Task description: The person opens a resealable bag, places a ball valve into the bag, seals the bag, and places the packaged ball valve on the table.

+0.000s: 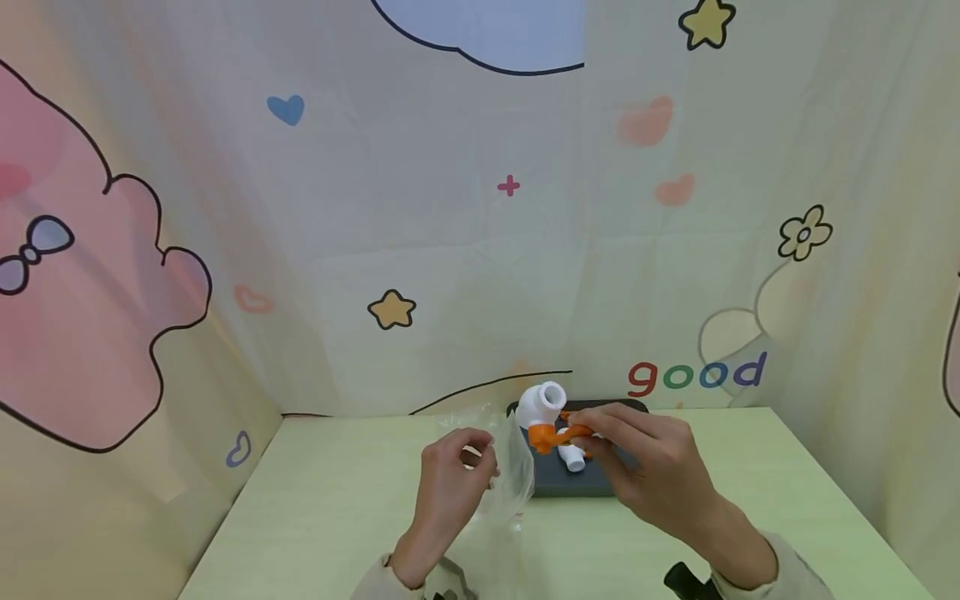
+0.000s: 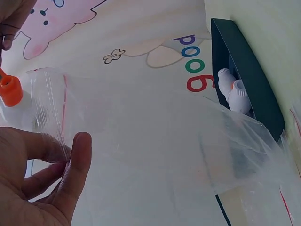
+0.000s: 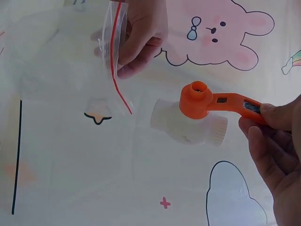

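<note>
My right hand (image 1: 660, 458) pinches the orange lever of a white plastic ball valve (image 1: 537, 406), holding it up over the dark tray. In the right wrist view the valve's white body (image 3: 174, 123) hangs beside the orange handle (image 3: 230, 100). My left hand (image 1: 453, 479) pinches the edge of a clear zip-lock bag (image 2: 141, 141) between thumb and fingers. A red seal line (image 3: 113, 56) runs along the bag near that hand. The valve is close to the bag's sealed-edge end but outside it. Whether the bag's mouth is parted cannot be made out.
A dark grey tray (image 1: 551, 485) stands at the back of the table, holding more white valves (image 1: 572, 458) with orange handles. Another clear bag (image 2: 268, 207) lies on the pale green table (image 1: 337, 500). A black object (image 1: 684, 579) shows by the right wrist. Behind hangs a printed curtain (image 1: 450, 208).
</note>
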`<state>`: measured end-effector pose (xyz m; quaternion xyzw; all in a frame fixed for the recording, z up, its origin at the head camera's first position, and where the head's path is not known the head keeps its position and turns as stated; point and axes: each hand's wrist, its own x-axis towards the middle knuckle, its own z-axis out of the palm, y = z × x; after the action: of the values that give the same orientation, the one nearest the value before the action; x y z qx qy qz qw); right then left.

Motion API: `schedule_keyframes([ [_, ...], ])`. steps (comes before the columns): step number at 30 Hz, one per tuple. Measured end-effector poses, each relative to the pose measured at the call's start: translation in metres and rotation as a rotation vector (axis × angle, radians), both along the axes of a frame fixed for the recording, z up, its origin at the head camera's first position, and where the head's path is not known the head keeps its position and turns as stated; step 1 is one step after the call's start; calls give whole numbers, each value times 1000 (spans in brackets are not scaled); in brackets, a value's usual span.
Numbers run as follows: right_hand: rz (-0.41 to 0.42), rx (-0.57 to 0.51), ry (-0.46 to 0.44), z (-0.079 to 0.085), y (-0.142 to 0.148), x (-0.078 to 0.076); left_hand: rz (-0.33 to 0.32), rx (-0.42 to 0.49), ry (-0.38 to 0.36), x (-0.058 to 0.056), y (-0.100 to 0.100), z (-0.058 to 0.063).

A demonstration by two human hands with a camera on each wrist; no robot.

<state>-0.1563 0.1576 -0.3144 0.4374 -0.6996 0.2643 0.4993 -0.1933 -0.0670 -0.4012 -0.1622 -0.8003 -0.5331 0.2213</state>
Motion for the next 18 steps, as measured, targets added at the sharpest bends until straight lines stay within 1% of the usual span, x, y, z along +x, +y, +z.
schedule_keyframes([
  [6,33,24,0,-6,-7,6,-6,18,-10,1,1,2],
  [13,64,39,-14,-15,-13,7,-6,22,-14,1,2,1],
  [18,70,64,-85,-21,-15,8,-7,36,-14,2,3,2],
])
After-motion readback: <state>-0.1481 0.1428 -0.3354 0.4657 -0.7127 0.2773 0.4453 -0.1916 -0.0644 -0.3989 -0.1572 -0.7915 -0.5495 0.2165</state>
